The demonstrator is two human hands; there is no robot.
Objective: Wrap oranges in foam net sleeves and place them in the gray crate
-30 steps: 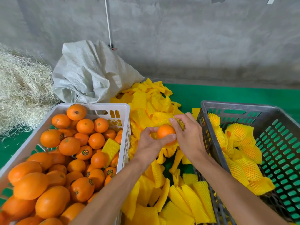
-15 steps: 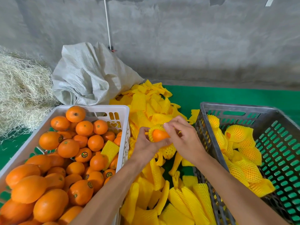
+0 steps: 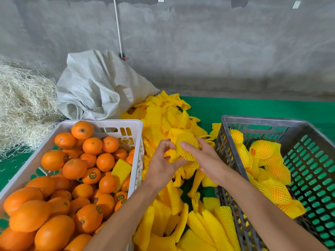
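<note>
Now both hands, left (image 3: pixel 161 165) and right (image 3: pixel 203 160), hold the sleeved orange (image 3: pixel 186 147); loose netting could slip off before the gray crate (image 3: pixel 253 121).

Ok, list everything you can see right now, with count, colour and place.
white crate: one, left, heaped with bare oranges
oranges: many, orange, in the white crate; one loose sleeve among them
gray crate: one, right, green showing through its slots
wrapped oranges: several, yellow-netted, in the gray crate
sleeves: a pile, yellow, between the crates
held orange: one, netted in yellow, above the pile
sack: one, off-white, behind the white crate
straw: a heap, pale, far left
mat: green, underneath
left hand: grips the held orange
right hand: grips it from the right
</note>
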